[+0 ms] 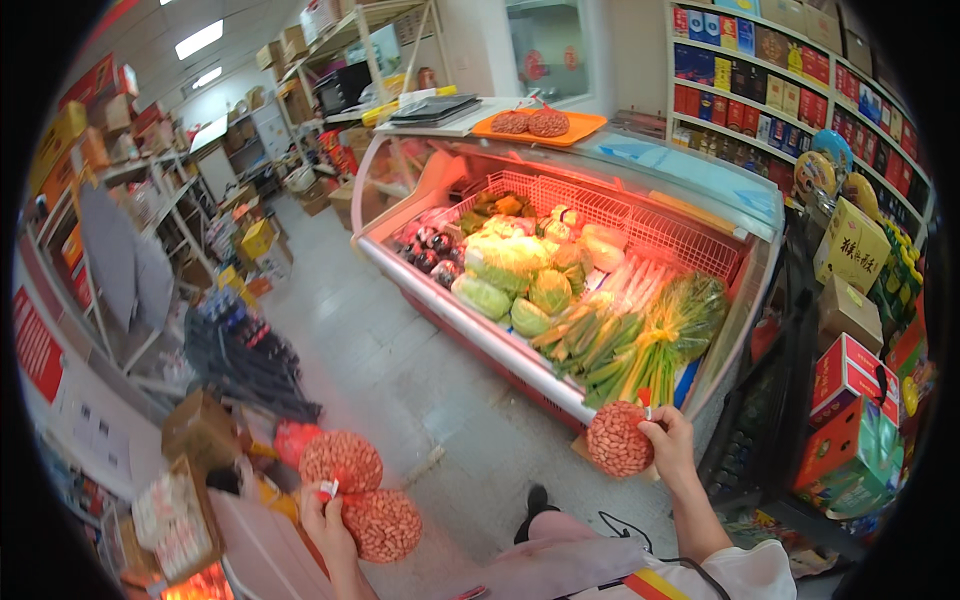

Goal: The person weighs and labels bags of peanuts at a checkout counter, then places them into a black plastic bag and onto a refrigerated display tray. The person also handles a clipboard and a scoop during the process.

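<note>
My left hand [328, 525], at the lower left, grips the tied tops of two red mesh bags of peanuts [383, 525]; one bag hangs to its right and the other lies above it. My right hand [667, 442] pinches the top of another mesh bag of peanuts [619, 439] near the front corner of a refrigerated display case [480, 330]. More such bags [549, 122] rest on an orange tray [589, 127] on top of the case. Under reddish light inside it are cabbages [506, 262], leeks [600, 337] and bundled greens [660, 352].
Shelves of boxed goods [750, 97] stand at the back right. Stacked cartons [855, 420] line the right side. Bottle packs [247, 352], a cardboard box [199, 427] and racks border the tiled aisle [330, 300] on the left.
</note>
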`<action>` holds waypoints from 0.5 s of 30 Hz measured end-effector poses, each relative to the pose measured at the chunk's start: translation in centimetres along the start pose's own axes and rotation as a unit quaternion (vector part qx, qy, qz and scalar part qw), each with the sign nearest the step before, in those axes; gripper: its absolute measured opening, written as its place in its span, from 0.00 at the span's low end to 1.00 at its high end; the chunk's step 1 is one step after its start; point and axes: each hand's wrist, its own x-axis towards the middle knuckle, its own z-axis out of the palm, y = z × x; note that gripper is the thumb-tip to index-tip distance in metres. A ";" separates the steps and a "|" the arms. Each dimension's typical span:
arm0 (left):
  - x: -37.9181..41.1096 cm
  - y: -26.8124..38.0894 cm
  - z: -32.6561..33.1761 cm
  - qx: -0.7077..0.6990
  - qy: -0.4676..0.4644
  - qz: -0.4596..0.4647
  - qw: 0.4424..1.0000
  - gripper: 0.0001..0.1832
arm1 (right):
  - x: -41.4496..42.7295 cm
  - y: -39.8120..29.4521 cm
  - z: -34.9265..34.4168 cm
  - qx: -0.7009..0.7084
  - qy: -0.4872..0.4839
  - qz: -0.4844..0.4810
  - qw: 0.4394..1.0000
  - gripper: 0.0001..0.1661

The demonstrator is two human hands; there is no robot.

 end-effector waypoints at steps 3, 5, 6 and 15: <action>12.2 0.3 9.0 -0.086 -0.055 0.024 0.995 0.10 | 7.0 -1.2 3.9 -0.064 0.029 -0.020 0.997 0.06; 19.2 1.3 14.1 -0.161 -0.092 0.049 0.981 0.10 | 11.5 -1.5 6.6 -0.053 0.035 -0.055 0.996 0.06; 22.6 2.4 16.4 -0.204 -0.107 0.070 0.971 0.10 | 13.5 -1.8 7.7 -0.047 0.035 -0.062 0.996 0.07; 54.6 11.1 40.7 -0.238 -0.298 0.223 0.897 0.10 | 30.7 -2.8 15.7 -0.014 0.137 -0.046 0.989 0.07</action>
